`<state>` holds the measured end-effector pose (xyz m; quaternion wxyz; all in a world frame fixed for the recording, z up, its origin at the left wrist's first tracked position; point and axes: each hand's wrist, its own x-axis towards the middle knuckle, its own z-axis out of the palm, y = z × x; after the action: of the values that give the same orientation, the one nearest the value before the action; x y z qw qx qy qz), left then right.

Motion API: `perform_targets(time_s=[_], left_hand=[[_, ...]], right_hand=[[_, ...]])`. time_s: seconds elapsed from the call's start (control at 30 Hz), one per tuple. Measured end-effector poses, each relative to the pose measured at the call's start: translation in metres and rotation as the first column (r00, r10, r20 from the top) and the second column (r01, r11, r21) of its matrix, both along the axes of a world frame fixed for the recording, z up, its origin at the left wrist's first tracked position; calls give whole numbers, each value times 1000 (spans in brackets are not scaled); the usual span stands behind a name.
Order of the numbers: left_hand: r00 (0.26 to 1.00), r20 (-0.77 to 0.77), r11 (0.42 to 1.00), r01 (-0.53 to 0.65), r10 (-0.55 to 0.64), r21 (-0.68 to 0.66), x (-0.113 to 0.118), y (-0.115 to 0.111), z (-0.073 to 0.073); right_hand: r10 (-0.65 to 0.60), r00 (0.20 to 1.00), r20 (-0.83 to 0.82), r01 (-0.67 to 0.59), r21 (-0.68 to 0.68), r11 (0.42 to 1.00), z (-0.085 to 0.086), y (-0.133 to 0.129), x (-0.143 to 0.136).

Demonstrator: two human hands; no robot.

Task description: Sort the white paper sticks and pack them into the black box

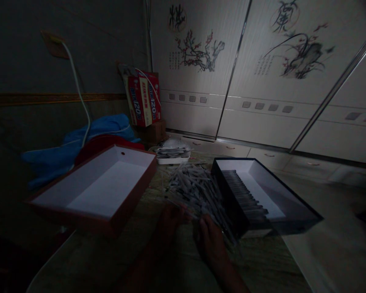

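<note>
In the dim head view, my left hand [168,221] and my right hand [210,236] are close together at the near edge of a pile of thin, clear-and-grey stick-like items [195,185]. A thin clear stick [186,211] spans between the fingertips of both hands, which are closed on it. Right of the pile stands a dark-rimmed box [289,194] with a white inside; a row of similar sticks [245,193] lies along its left side. On the left sits a reddish-brown box [131,199] with a bare white inside.
Behind the pile, a white tray [173,160] holds more sticks in plastic. Blue cloth [103,128] and red cloth lie at the back left. Red cartons [144,99] stand by the wall, near white sliding cabinet doors [198,114]. A white cable hangs at left.
</note>
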<state>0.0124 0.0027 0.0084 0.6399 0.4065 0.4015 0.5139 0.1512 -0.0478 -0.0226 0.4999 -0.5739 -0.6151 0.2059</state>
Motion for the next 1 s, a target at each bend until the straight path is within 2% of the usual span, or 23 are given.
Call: perform_targets(time_s=[0.13, 0.23, 0.37, 0.5, 0.57, 0.6, 0.67, 0.73, 0.8, 0.83, 0.9, 1.0], left_hand=[[999, -9, 998, 35, -34, 49, -1, 0, 1], [999, -24, 998, 25, -23, 51, -1, -1, 1], [999, -47, 999, 4, -2, 42, 0, -1, -1], [987, -138, 986, 106, -88, 130, 3, 1, -11], [972, -217, 978, 125, -87, 169, 4, 1, -16], [967, -251, 978, 101, -52, 183, 4, 1, -16], [945, -310, 975, -31, 100, 218, 3, -1, -15], [885, -366, 942, -192, 287, 275, 2, -2, -10], [817, -437, 910, -238, 376, 338, 1, 0, -3], [793, -483, 908, -202, 371, 367, 2, 2, 0], [737, -609, 910, -19, 293, 415, 4, 9, 3], [576, -752, 810, 245, 320, 533, 15, 27, -1]], right_hand=[[-65, 997, -43, 66, 38, 997, -3, -1, 2], [-41, 997, -69, 40, -15, 999, -2, -1, 3], [-25, 1000, 6, 25, -34, 999, 8, -4, 1], [18, 997, 80, -21, 35, 999, 14, -7, -1], [51, 992, 119, -57, 45, 997, 12, -7, -2], [70, 987, 144, -76, 36, 996, 10, -6, -2], [78, 978, 193, -83, 16, 996, 6, -6, -2], [17, 977, 212, -20, 13, 1000, 3, -6, -2], [-102, 977, 188, 101, 18, 995, 3, -5, -1], [-168, 972, 162, 168, 13, 986, 3, -5, 0], [-279, 955, 104, 282, -11, 959, 6, -4, 4], [-364, 931, 32, 365, -40, 930, 10, -2, 9]])
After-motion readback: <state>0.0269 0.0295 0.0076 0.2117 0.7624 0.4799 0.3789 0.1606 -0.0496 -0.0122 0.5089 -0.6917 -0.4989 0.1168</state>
